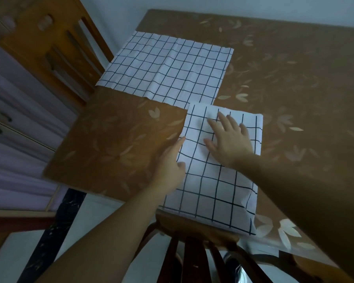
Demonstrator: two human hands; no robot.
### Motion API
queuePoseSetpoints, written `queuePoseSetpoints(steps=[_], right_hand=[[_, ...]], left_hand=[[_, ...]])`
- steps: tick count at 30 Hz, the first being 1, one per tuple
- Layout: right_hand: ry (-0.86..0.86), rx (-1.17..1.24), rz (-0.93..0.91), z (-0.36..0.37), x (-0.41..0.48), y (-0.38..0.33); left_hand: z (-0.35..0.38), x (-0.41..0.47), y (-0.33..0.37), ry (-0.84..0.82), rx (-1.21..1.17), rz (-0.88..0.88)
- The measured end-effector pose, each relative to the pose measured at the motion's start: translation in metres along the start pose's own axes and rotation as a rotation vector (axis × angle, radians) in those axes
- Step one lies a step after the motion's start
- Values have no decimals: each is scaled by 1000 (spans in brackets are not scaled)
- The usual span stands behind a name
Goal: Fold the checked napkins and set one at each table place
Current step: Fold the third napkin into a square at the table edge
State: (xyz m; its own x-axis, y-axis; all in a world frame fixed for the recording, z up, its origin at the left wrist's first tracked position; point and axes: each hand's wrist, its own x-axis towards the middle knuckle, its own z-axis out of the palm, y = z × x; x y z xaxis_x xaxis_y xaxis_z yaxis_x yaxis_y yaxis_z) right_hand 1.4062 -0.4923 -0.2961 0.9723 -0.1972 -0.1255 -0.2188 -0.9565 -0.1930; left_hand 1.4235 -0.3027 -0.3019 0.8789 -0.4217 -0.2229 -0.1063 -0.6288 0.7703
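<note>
Two checked napkins are lying on the brown table. The larger napkin is lying open at the far-left place. The narrower folded napkin is sitting at the near edge, slightly overhanging it. The right hand is pressing flat on it, fingers spread. The left hand is lying along its left edge, fingers straight and together, thumb on the cloth. Likely creasing the fold. Next is probably squaring it to the place, with the larger one needing folding.

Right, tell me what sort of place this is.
Probably a home dining room: a table under a brown leaf-patterned cover, a far chair and a near chair of wood drawn up to it, and a checked far napkin and near napkin laid before them.
</note>
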Motion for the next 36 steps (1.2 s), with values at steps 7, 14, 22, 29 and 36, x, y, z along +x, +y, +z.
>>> queuePoseSetpoints(steps=[7, 14, 22, 29, 36], right_hand=[[-94, 16, 99, 33, -8, -14], [-81, 30, 122, 40, -4, -6], [-83, 16, 81, 47, -9, -2], [-91, 7, 63, 48, -13, -1], [-80, 18, 76, 50, -14, -3]], left_hand=[[5, 11, -7, 93, -1, -18], [8, 8, -11, 100, 69, -18], [17, -1, -14, 1, 85, -38], [9, -1, -5, 31, 141, -59], [38, -17, -5, -84, 575, 183]])
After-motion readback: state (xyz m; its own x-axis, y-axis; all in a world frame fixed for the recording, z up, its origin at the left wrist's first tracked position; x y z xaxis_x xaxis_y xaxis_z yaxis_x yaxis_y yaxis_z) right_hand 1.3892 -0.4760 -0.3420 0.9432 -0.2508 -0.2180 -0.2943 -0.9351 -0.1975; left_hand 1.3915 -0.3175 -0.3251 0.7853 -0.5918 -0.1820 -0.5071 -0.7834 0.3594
